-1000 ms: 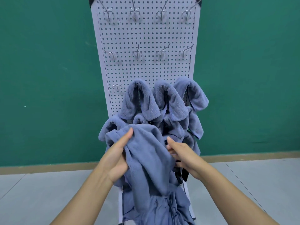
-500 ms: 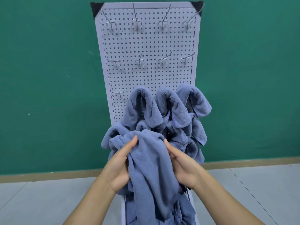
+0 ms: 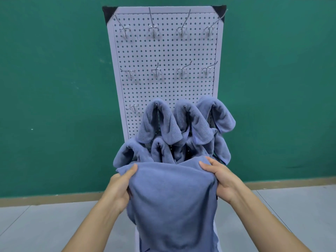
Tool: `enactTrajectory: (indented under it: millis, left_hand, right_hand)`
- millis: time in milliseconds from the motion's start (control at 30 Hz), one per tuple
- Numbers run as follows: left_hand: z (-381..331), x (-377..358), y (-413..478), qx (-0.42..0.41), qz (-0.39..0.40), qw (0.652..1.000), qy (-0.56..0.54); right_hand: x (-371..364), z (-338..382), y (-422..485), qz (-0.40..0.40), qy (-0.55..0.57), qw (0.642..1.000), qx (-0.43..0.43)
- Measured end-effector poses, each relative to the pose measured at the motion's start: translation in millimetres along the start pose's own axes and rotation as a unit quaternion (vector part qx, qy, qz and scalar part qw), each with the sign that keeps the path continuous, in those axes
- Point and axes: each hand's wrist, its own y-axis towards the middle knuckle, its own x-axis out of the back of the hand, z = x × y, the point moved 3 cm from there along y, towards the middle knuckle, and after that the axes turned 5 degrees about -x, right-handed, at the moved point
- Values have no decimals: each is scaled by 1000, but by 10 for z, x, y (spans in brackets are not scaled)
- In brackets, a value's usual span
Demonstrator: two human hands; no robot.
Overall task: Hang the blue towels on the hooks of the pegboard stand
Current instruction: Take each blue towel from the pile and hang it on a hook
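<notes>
Held towel (image 3: 172, 197) hides lower pegboard (image 3: 163, 91) — 9 hooks (image 3: 154, 30) (bare).

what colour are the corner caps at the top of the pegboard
Black corner caps; the head view shows them best.

White pegboard stand (image 3: 163, 51) upright on grey floor (image 3: 45, 226); blue towels (image 3: 160, 124) hang across its lower part

Pegboard stand (image 3: 163, 88) base hidden behind hung towels (image 3: 160, 122), held towel (image 3: 174, 206) bottom cut off
</notes>
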Motion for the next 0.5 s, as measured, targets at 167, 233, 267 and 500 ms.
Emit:
enactTrajectory:
  millis: [167, 233, 267, 500]
  left_hand:
    - [-68, 54, 45, 24, 37, 999, -21]
    - [-70, 69, 70, 31, 54, 998, -26]
    - [-84, 68, 64, 33, 62, 997, -27]
    - [-186, 8, 46, 30, 95, 992, -73]
  right_hand:
    - [180, 151, -31, -44, 27, 998, 26]
    - [209, 210, -47, -41, 76, 996, 35]
    - [231, 235, -34, -14, 107, 993, 42]
    - [196, 70, -58, 13, 43, 997, -61]
